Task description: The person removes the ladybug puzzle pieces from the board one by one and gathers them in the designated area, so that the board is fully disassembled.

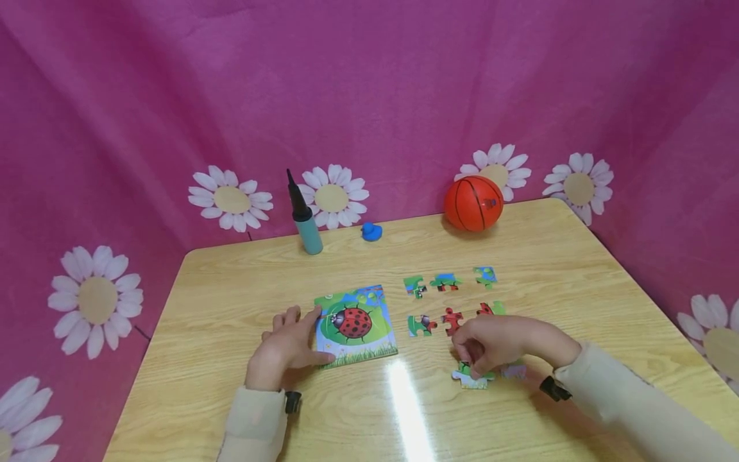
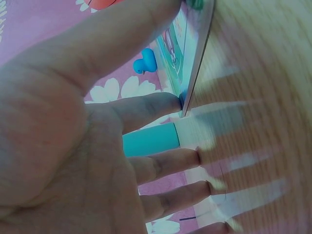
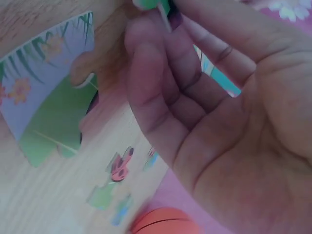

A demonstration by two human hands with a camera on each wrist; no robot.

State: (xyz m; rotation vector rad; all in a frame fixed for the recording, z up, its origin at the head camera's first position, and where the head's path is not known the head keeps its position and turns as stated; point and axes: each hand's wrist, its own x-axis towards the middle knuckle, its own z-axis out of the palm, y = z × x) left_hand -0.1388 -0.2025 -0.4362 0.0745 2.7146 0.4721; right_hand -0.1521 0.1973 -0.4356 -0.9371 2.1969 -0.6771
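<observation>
A square ladybug picture board point(image 1: 358, 327) lies flat on the table. My left hand point(image 1: 287, 346) is at its left side, fingers spread and fairly straight, with thumb and index finger touching the board's edge point(image 2: 199, 58) in the left wrist view. My right hand point(image 1: 499, 343) pinches a green and pale jigsaw piece point(image 1: 473, 380) between thumb and curled fingers, low over the table. Only a green bit of that piece point(image 3: 146, 4) shows in the right wrist view. Beside this hand lies a grass-and-flower corner piece point(image 3: 46, 92), partly hidden by the arm in the head view.
Several loose jigsaw pieces lie in rows right of the board, among them a red piece point(image 1: 451, 319) and a blue-green piece point(image 1: 485, 276). Toward the back stand a teal pump point(image 1: 308, 234) with a black nozzle, a blue toy duck point(image 1: 372, 232) and a red ball point(image 1: 473, 204).
</observation>
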